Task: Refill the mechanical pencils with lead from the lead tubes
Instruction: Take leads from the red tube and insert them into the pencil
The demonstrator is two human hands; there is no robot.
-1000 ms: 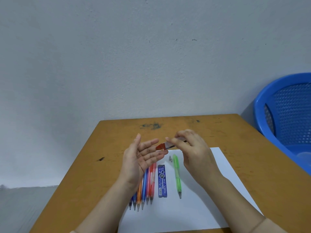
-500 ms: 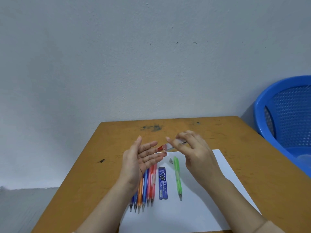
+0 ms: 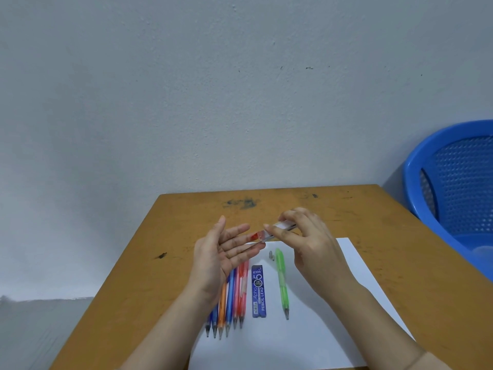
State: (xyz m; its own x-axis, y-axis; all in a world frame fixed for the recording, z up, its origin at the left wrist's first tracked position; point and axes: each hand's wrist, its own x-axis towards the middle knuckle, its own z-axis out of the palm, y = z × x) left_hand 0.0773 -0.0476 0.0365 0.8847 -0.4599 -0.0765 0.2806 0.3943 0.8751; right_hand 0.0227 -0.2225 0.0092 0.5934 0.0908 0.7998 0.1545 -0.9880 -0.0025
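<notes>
- My left hand (image 3: 221, 252) is bare, and so is my left forearm (image 3: 165, 329), as far as the bottom edge of the view.
- My right hand (image 3: 312, 244) and right forearm (image 3: 373, 316) are bare as well.
- Near the lower right corner a thin curved line (image 3: 416, 362) crosses my right forearm. I cannot tell whether it is a skin crease or a sleeve hem.

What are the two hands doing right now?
Left hand: open, fingers straight.
Right hand: pinching a clear plastic lead tube with a red cap.
</notes>
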